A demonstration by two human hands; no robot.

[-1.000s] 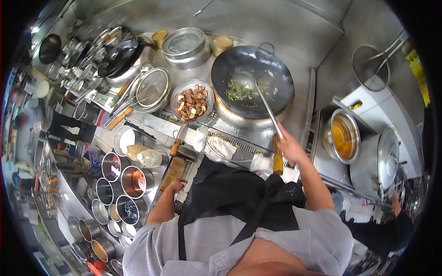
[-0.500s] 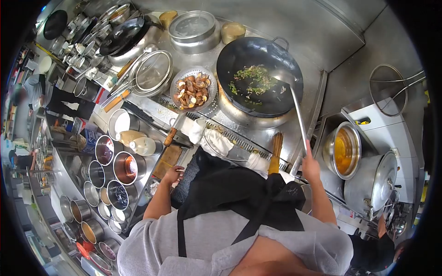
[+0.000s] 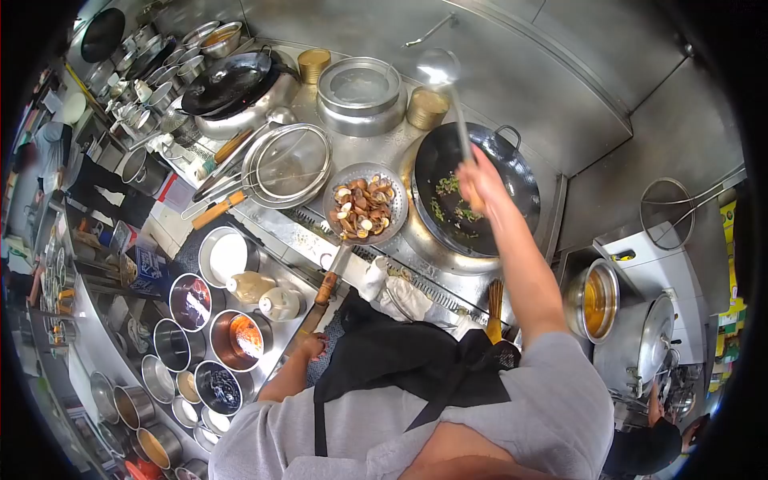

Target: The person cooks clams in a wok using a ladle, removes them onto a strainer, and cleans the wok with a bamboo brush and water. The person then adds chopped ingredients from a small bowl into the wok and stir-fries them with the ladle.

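Observation:
My right hand [image 3: 480, 182] is wrapped round the handle of a metal ladle [image 3: 439, 67], reaching over the black wok [image 3: 524, 178]. The ladle's bowl is raised beyond the wok's far left rim. Chopped greens [image 3: 448, 186] lie in the wok. To its left, a perforated strainer [image 3: 334, 189] holds brown clams [image 3: 366, 210]; its wooden handle [image 3: 326, 288] points toward me. My left hand [image 3: 312, 346] is low beside the counter edge, near that handle, fingers curled; what they hold, if anything, is too small to tell.
Sauce pots [image 3: 237, 339] and two squeeze bottles [image 3: 280, 304] stand at left. Mesh strainers [image 3: 288, 164] and a lidded pot [image 3: 360, 96] are behind. White cloths [image 3: 406, 298] and a bamboo brush [image 3: 495, 314] lie along the stove's front. At right are a bowl of yellow liquid [image 3: 594, 304] and another person [image 3: 644, 448].
My right hand has moved up and left over the wok, lifting the ladle out of it. The camera view has shifted. My left hand stays low by the counter.

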